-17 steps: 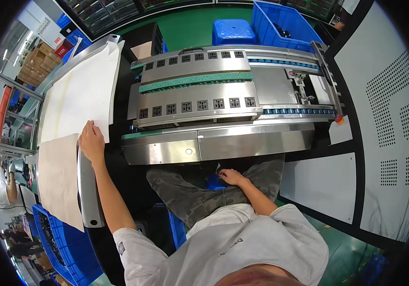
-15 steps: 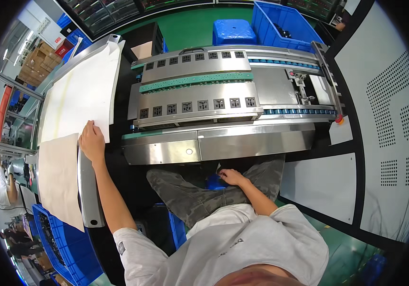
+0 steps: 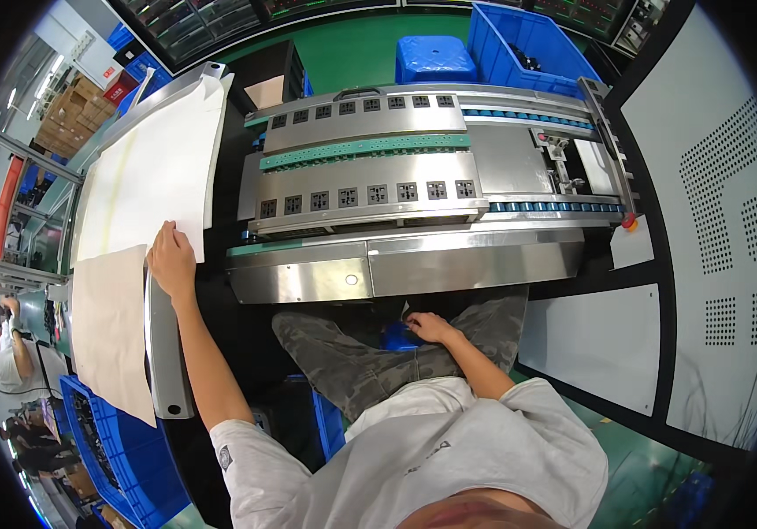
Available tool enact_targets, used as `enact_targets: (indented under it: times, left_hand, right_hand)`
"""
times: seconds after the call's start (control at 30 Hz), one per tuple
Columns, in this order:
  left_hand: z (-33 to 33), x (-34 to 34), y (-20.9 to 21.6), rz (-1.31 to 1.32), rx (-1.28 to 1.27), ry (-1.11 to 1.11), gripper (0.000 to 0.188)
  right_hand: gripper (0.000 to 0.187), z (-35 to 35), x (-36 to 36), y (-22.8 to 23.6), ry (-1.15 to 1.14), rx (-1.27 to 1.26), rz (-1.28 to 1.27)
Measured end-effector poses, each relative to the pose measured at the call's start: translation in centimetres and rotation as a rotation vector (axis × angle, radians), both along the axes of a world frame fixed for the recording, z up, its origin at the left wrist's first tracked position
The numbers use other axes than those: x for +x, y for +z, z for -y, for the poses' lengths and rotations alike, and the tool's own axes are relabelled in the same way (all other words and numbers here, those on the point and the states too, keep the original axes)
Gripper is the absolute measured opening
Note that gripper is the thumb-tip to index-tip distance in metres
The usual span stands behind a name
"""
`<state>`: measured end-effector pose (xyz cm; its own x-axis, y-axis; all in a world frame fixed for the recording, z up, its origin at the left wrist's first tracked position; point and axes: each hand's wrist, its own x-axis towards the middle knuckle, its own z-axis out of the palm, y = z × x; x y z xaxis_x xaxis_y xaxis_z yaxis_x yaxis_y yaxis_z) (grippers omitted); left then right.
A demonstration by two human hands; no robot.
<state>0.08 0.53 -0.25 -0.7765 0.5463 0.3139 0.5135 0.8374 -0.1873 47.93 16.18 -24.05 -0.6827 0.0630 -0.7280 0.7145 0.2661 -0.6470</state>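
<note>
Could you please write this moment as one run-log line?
left hand: at edge of white sheet | right hand: by blue object, grasp unclear | ahead: metal fixture with black sockets

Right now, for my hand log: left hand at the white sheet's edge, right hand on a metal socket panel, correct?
No: the head view shows the right hand at the lap, not on a socket panel; the left hand is at the edge of the white sheet.

Your bare left forearm (image 3: pixel 211 361) stretches forward and slightly left, ending in your left hand (image 3: pixel 172 259), its back upward; your bare right hand (image 3: pixel 430 327) sits nearer your body, fingers bent.
</note>
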Motion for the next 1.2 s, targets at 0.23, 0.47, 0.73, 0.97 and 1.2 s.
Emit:
enact_targets:
  times: [0.23, 0.47, 0.73, 0.97, 1.2]
  left_hand:
    - [-0.25, 0.14, -0.11, 0.002, -0.005, 0.006, 0.023]
    - [-0.32, 0.06, -0.18, 0.005, 0.01, 0.013, 0.024]
    - [-0.27, 0.03, -0.07, 0.02, -0.014, 0.015, 0.024]
    - [-0.33, 0.19, 0.17, 0.043, -0.012, 0.024, 0.027]
    - [-0.51, 0.25, 0.16, 0.044, -0.03, 0.039, 0.024]
  right_hand:
    - [0.034, -0.07, -0.06, 0.47, 0.009, -0.011, 0.032]
    - [0.035, -0.15, -0.1, 0.24, 0.011, -0.008, 0.047]
    - [0.035, -0.03, 0.07, 0.05, 0.009, -0.023, 0.039]
    - [0.035, -0.01, -0.03, 0.33, 0.011, -0.021, 0.07]
    - [0.035, -0.03, 0.02, 0.03, 0.02, -0.018, 0.064]
